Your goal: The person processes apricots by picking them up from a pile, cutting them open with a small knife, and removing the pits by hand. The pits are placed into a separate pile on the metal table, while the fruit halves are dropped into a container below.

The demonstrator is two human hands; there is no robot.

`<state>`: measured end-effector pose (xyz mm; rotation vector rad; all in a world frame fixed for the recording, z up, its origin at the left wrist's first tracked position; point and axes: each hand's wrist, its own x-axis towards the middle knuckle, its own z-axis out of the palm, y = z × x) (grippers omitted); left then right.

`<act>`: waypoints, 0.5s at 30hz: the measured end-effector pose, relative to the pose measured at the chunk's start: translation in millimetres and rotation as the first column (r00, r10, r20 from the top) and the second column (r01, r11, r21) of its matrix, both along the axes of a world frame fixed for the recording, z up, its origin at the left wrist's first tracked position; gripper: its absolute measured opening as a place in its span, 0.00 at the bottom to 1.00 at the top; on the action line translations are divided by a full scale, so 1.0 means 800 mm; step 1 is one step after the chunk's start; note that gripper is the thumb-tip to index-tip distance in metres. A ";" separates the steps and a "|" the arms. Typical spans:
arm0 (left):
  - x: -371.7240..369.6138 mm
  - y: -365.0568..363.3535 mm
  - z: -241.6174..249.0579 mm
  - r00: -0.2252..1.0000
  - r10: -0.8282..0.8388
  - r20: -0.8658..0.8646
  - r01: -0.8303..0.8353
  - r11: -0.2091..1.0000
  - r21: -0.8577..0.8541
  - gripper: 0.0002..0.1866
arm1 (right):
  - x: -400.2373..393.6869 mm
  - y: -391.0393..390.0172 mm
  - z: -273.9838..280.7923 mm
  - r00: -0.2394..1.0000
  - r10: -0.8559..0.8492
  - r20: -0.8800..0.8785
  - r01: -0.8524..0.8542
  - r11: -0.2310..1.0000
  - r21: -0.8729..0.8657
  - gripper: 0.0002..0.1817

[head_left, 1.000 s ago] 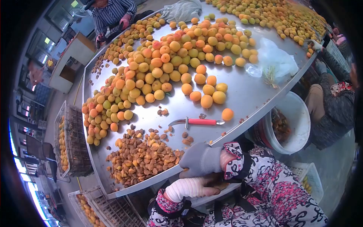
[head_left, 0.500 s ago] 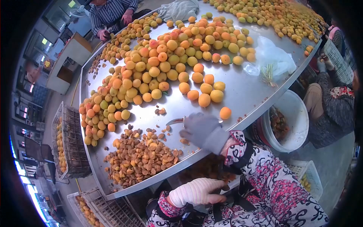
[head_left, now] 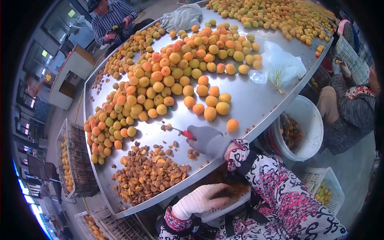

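My right hand point(head_left: 208, 141), in a grey glove, grips a small knife point(head_left: 187, 134) by its red handle above the metal table. The blade points left, its tip close to a few loose pits point(head_left: 166, 127). My left hand point(head_left: 202, 200), in a whitish glove, is below the table's near edge, over a container point(head_left: 240, 189) of orange fruit pieces. Its thumb and fingers are apart, and I see nothing between them. A heap of brown pits point(head_left: 150, 174) lies left of the knife. Whole apricots point(head_left: 160, 76) are piled beyond, with one single apricot point(head_left: 232, 125) near my right hand.
The metal table point(head_left: 272, 100) has a raised rim. A clear plastic bag point(head_left: 280, 60) and a grey cloth point(head_left: 182, 18) lie on it. To the right stands a white bucket point(head_left: 308, 124) with fruit pieces. Crates point(head_left: 78, 160) flank the table. Co-workers sit at the far left and right.
My right hand has turned the knife, bringing its red handle into view and its blade toward the loose pits. My left hand has shifted slightly left. The far co-worker's hands have risen.
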<state>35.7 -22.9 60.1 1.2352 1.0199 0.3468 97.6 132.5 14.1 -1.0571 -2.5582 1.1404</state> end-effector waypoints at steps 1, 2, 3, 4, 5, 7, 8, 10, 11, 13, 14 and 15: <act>-0.003 0.005 0.010 0.999 0.040 -0.004 -0.041 0.988 -0.148 0.18 | 0.004 0.003 0.003 0.991 -0.075 -0.109 0.073 0.997 -0.024 0.15; -0.010 0.003 0.000 0.993 0.116 0.020 -0.117 0.988 0.101 0.18 | 0.009 0.010 -0.010 0.950 -0.113 -0.290 0.116 0.993 -0.005 0.15; -0.018 0.007 0.004 0.973 0.230 -0.020 -0.231 0.972 -0.050 0.16 | 0.019 0.017 0.001 0.910 -0.176 -0.375 0.167 0.984 -0.057 0.16; -0.025 0.015 0.004 0.941 0.315 -0.126 -0.304 0.947 0.103 0.16 | 0.026 0.026 -0.001 0.857 -0.253 -0.450 0.232 0.967 -0.103 0.16; -0.030 0.027 0.004 0.886 0.410 -0.215 -0.352 0.898 0.262 0.16 | 0.033 0.036 -0.004 0.792 -0.325 -0.517 0.288 0.945 -0.154 0.16; -0.034 0.065 0.023 0.775 0.547 -0.317 -0.466 0.833 0.298 0.17 | 0.055 0.057 0.003 0.728 -0.428 -0.536 0.315 0.903 -0.294 0.17; -0.039 0.085 0.012 0.699 0.645 -0.310 -0.531 0.757 0.379 0.18 | 0.066 0.066 0.007 0.667 -0.527 -0.527 0.330 0.843 -0.425 0.17; -0.060 0.127 -0.039 0.567 0.750 -0.340 -0.451 0.628 0.634 0.20 | 0.093 0.071 0.024 0.659 -0.563 -0.499 0.294 0.803 -0.518 0.18; -0.067 0.146 -0.052 0.513 0.771 -0.377 -0.285 0.568 0.772 0.21 | 0.104 0.072 0.036 0.658 -0.600 -0.456 0.267 0.752 -0.603 0.18; -0.058 0.181 -0.050 0.436 0.674 -0.596 -0.170 0.713 0.681 0.28 | 0.113 0.070 0.047 0.635 -0.641 -0.431 0.259 0.702 -0.664 0.16; -0.056 0.194 -0.059 0.380 0.645 -0.663 -0.021 0.723 0.691 0.29 | 0.116 0.072 0.043 0.666 -0.621 -0.414 0.271 0.718 -0.641 0.15; -0.051 0.204 -0.063 0.312 0.616 -0.723 0.129 0.726 0.675 0.30 | 0.120 0.072 0.039 0.694 -0.603 -0.393 0.283 0.731 -0.621 0.14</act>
